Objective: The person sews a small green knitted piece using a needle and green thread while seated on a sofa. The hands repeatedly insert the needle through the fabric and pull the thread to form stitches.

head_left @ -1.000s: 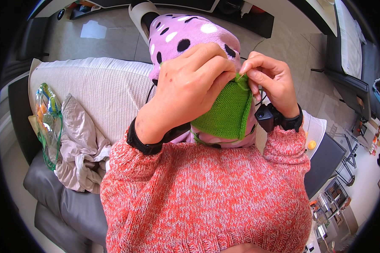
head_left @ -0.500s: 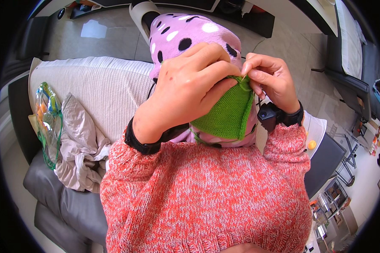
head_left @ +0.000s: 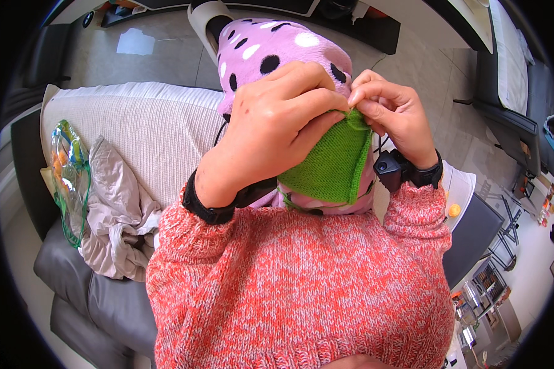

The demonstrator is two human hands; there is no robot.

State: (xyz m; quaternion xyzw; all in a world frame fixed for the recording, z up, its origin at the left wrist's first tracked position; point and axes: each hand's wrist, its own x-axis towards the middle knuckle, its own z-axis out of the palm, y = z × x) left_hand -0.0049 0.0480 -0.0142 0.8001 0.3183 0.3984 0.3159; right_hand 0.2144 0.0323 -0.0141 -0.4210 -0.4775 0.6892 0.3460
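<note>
Above my lap, my left hand (head_left: 277, 126) is closed on the upper edge of a green knitted piece (head_left: 326, 163), its back toward me. The knitting hangs down from the fingers, and its right edge curls into a roll. At the upper right corner of the knitting my right hand (head_left: 391, 114) pinches with thumb and forefinger, close against the left fingertips. A thin needle showed at these fingers a moment earlier; now the fingertips mostly hide it. A pink plush cloth with black and white spots (head_left: 277, 46) covers my legs beneath the knitting.
On my left, a sofa with a pale ribbed cover (head_left: 135, 117) holds a clear bag with green trim (head_left: 71, 184) and a crumpled beige cloth (head_left: 114, 215). A small black device (head_left: 391, 171) is strapped at my right wrist. A dark chair (head_left: 474, 240) stands at the right.
My right hand has shifted slightly left, and its fingertips have closed in on the left hand's at the knitting's corner. The needle tip is no longer plainly visible. My left hand has stayed put.
</note>
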